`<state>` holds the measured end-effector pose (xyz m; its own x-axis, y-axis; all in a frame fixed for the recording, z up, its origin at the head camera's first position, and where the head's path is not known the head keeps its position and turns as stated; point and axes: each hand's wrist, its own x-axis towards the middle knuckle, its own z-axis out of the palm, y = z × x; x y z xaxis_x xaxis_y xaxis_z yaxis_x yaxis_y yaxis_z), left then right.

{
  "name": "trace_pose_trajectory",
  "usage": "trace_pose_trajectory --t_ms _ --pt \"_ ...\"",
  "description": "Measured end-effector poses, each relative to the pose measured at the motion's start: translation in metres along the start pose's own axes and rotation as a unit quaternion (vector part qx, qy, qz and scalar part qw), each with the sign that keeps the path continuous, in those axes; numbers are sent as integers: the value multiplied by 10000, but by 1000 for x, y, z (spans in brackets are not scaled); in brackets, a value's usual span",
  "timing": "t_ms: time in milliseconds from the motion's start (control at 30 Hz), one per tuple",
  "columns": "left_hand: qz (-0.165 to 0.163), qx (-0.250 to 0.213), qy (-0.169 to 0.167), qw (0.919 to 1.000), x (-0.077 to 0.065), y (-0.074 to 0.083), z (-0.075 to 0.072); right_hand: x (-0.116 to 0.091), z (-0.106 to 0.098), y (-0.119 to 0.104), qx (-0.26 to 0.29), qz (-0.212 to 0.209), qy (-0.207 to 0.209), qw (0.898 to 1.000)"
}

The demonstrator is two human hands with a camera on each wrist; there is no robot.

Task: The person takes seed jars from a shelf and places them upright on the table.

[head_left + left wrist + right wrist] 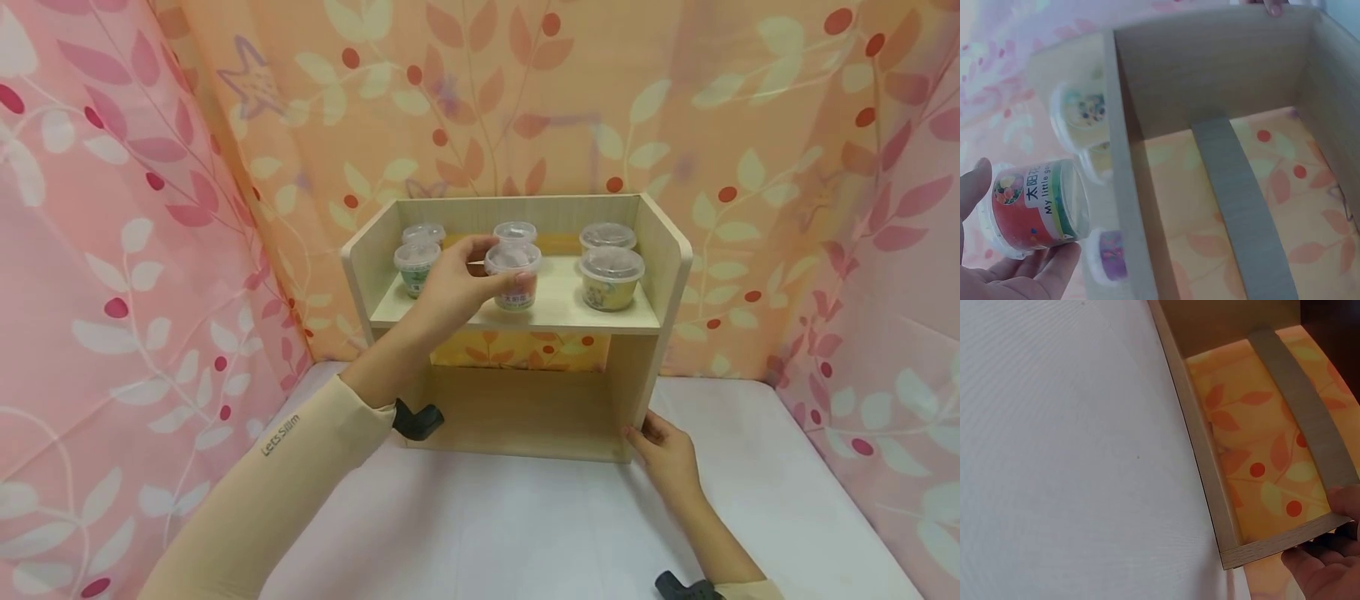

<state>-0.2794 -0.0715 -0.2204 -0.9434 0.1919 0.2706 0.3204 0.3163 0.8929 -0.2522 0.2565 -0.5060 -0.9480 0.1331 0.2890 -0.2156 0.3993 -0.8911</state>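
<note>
My left hand (456, 282) holds a small clear lidded tub (522, 293) with a red label, fingers and thumb on either side of it. In the left wrist view the tub (1032, 206) lies sideways, its printed label showing. It is over the front of the upper board of a pale wooden shelf (517, 326); whether its base touches the board I cannot tell. Down at the shelf's right side panel, my right hand (670, 460) grips the lower front edge. The right wrist view shows the thumb inside and fingers outside that panel (1279, 540).
Green-labelled (417, 275) and yellow-labelled (609, 287) tubs stand left and right on the upper board, with other tubs (515, 232) behind. The lower compartment (517, 408) has a bottom board. A white tabletop (525, 525) lies in front, and patterned curtains (480, 100) surround it.
</note>
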Motion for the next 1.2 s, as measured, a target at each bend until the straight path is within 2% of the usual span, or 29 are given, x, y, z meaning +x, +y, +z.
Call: trace_pose_trajectory --t_ms 133,300,633,867,1033,1200 --pt "-28 -17 -58 10000 -13 3 -2 0 0 0 -49 45 55 10000" --pt "132 -135 -164 9997 -30 2 -2 -1 1 0 -148 97 79 9998" --pt "224 -263 -250 9991 -63 -14 -4 -1 1 2 -259 43 114 9996" --pt "493 -340 -140 9981 -82 -24 -8 -1 1 -3 44 90 34 9999" --pt "478 -618 -267 9966 -91 -34 -2 -1 1 -2 109 137 21 9998" --pt "443 -904 -368 9942 -96 -51 10 -2 0 2 -98 105 96 9999"
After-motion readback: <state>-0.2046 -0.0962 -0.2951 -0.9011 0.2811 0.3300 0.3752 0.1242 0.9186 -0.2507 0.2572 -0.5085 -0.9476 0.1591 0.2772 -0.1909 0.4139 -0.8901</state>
